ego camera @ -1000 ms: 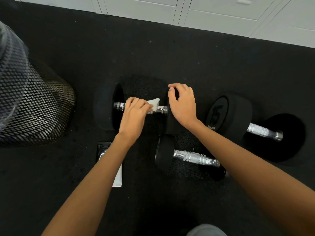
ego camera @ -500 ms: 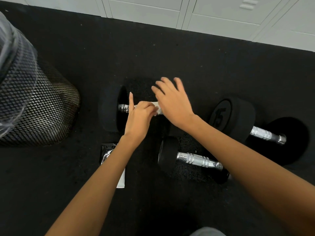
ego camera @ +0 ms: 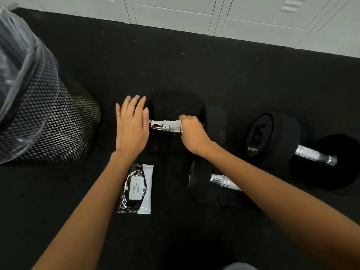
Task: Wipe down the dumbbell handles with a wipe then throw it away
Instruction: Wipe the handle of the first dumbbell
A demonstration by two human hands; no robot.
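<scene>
Three black dumbbells lie on the black rubber floor. On the far dumbbell's chrome handle [ego camera: 165, 125], my right hand [ego camera: 192, 135] is a closed fist around the right end. No wipe shows; it seems to be hidden inside that fist. My left hand [ego camera: 132, 125] lies flat and open on this dumbbell's left head, holding nothing. A smaller dumbbell [ego camera: 222, 181] lies nearer to me, partly under my right forearm. To the right, a dumbbell marked 15 [ego camera: 272, 141] rests with its handle bare.
A pack of wipes [ego camera: 137, 189] lies on the floor beside my left forearm. At the left stands a black mesh bin [ego camera: 48, 121] with a clear liner. White locker doors [ego camera: 175, 14] run along the far edge of the floor.
The wipe left my left hand, which opened and moved left onto the dumbbell head. My right hand came off the right head and closed on the handle.
</scene>
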